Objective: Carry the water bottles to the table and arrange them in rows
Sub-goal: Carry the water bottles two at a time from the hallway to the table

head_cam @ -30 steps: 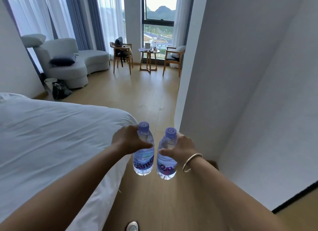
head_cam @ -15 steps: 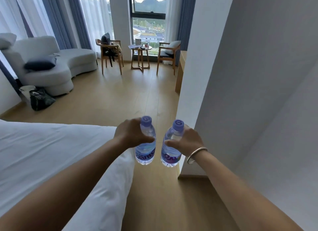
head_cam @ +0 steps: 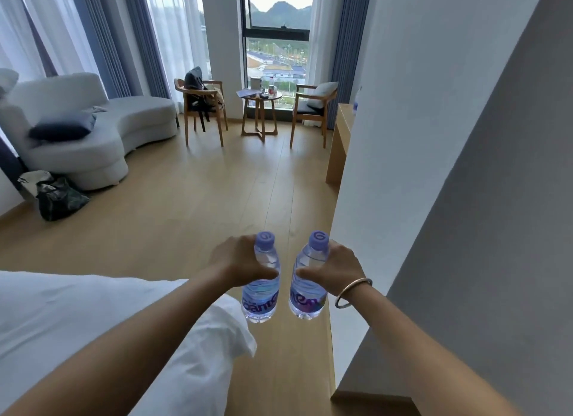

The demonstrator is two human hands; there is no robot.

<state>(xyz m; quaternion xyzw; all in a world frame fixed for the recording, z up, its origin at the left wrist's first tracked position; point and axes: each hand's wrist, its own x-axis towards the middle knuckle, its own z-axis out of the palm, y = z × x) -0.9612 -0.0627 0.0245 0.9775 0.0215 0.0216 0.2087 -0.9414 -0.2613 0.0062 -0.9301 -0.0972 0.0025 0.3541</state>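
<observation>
Lower centre of the head view: left hand (head_cam: 238,265) wrapped round left water bottle (head_cam: 262,287), right hand (head_cam: 333,268) wrapped round right water bottle (head_cam: 308,287), both upright, just apart, above wooden floor (head_cam: 192,204). Upper centre: small round table (head_cam: 262,97) between two chairs.

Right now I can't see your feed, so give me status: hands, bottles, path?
Left hand grips left bottle, right hand grips right bottle. Both upright, capped, apart. Bed corner left, wall right, open floor ahead.
</observation>
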